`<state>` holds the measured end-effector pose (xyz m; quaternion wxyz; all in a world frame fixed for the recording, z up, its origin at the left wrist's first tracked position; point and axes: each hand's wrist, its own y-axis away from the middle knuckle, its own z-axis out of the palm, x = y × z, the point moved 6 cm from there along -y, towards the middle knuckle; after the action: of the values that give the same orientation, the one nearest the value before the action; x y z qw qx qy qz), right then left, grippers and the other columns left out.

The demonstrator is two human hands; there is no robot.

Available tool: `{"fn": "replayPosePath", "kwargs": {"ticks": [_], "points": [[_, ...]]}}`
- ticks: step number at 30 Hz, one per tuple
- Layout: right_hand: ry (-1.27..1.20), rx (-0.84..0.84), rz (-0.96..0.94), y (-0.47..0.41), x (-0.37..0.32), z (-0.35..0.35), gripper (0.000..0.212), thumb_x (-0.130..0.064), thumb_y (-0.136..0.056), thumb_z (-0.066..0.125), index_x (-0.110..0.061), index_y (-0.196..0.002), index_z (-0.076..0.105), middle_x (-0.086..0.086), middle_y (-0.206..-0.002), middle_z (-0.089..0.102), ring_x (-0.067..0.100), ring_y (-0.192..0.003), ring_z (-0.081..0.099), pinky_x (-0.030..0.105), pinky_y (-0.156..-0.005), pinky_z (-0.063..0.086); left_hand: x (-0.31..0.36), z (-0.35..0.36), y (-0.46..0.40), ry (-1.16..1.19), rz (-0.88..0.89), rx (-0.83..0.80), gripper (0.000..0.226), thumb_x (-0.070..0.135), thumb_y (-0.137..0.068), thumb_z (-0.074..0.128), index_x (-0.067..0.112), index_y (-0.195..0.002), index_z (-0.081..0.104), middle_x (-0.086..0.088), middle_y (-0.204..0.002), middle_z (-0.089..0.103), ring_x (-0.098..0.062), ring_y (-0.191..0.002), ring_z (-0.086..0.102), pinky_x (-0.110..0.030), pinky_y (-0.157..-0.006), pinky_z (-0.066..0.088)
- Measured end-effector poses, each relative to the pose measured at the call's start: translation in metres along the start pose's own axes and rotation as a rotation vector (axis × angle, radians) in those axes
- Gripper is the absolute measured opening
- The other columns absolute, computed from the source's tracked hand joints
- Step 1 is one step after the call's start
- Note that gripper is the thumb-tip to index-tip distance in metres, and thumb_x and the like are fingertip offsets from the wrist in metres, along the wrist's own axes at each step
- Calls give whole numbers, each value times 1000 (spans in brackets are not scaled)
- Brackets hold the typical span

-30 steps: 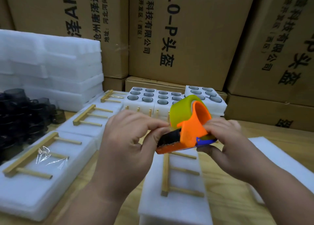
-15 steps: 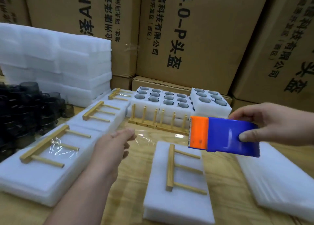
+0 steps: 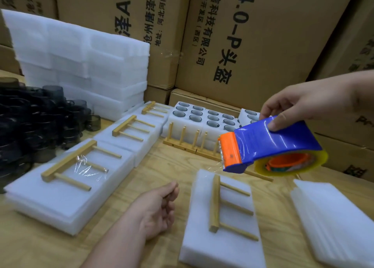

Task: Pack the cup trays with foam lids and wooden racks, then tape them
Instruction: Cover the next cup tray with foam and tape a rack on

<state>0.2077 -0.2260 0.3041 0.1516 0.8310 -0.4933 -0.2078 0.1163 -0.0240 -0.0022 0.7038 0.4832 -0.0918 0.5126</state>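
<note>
Right hand (image 3: 299, 103) gripping tape dispenser (image 3: 269, 144) above foam edge, left hand (image 3: 156, 209) seemingly idle

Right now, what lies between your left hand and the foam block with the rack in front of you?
Head view: only bare wooden table between the left hand and the foam block.

Four flat racks (image 3: 224, 205), one tape dispenser (image 3: 271, 144)

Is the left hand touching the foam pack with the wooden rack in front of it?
Apart. In the head view, bare wooden table shows between the left hand and the foam pack.
</note>
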Motion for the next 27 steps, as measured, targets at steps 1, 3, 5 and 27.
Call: {"fn": "replayPosePath", "kwargs": {"ticks": [1, 3, 5, 27], "points": [[15, -6, 4, -3, -6, -2, 51, -42, -76, 69, -19, -121, 62, 0, -107, 78, 19, -99, 75, 39, -83, 59, -2, -2, 0, -4, -11, 0, 16, 36, -90, 72, 22, -84, 69, 14, -67, 67, -3, -45, 45, -15, -39, 37], [34, -8, 6, -9, -16, -4, 50, -42, -76, 69, -19, -120, 62, 0, -104, 78, 17, -95, 76, 31, -75, 59, -6, -4, 0, -25, -25, 12, 16, 35, -92, 71, 21, -86, 69, 13, -68, 67, -3, -44, 45, -15, -38, 36], [33, -13, 12, -16, -23, -5, 47, -40, -78, 67, -19, -119, 62, -1, -100, 79, 16, -92, 76, 24, -67, 59, -9, -6, -1, -41, -26, 33, 15, 33, -94, 70, 19, -87, 69, 11, -66, 66, -4, -43, 45, -14, -37, 35], [45, -52, 60, -32, -50, 2, 44, -36, -77, 68, -17, -116, 61, -3, -91, 78, 11, -87, 76, 17, -55, 55, -9, -3, -13, -358, 129, 250, 28, 27, -94, 68, 11, -71, 70, -4, -58, 63, -14, -42, 52, -18, -41, 37]]}}
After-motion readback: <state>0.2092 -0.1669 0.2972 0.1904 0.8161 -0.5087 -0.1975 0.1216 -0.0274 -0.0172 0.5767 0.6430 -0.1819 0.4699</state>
